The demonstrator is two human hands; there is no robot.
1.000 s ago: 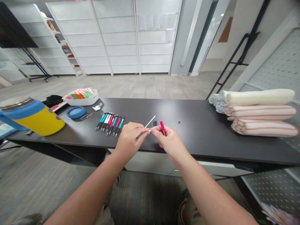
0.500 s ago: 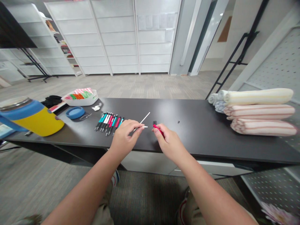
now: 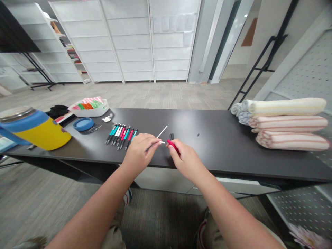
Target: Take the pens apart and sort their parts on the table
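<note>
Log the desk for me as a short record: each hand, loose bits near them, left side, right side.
left hand: pinching a thin white stick and a short white piece
right hand: gripping a red barrel
loose bits: black parts; small dark piece
left side: pen row, blue lid, yellow-blue mug
right side: rolled cloths, stacked

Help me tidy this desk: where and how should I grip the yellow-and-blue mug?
By its blue handle, probably from the left: the handle juts out on that side of the mug, away from the pens, and the wide body looks awkward for one hand. The left hand is nearer, but holds a thin white stick it would have to release first.
</note>
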